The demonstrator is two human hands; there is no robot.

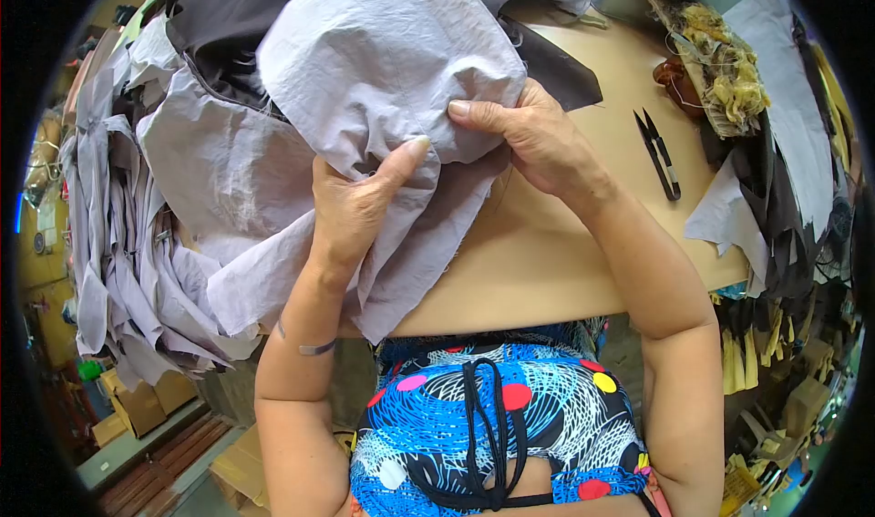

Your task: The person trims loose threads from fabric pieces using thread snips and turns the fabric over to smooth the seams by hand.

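Both my hands grip one piece of light grey fabric (383, 52), held up over the table with its cloth bunched between them. My left hand (355, 198) is closed on its lower left part, thumb pressed on top and fingers hidden underneath. At the right edge, my right hand (533, 134) pinches the same cloth, with its thumb lying over the front and its other fingers behind. A loose grey flap (419, 271) hangs below toward the table's front edge. More grey cloth (223, 153) lies beside my left hand.
Black-handled thread snips (658, 153) lie on the tan table (583, 262). A stack of grey cloth pieces (128, 235) drapes over the left edge. Dark fabric (228, 25) lies behind. At right are a bundle of yellowish material (720, 71) and grey scraps (729, 212). Cardboard boxes (150, 399) stand below.
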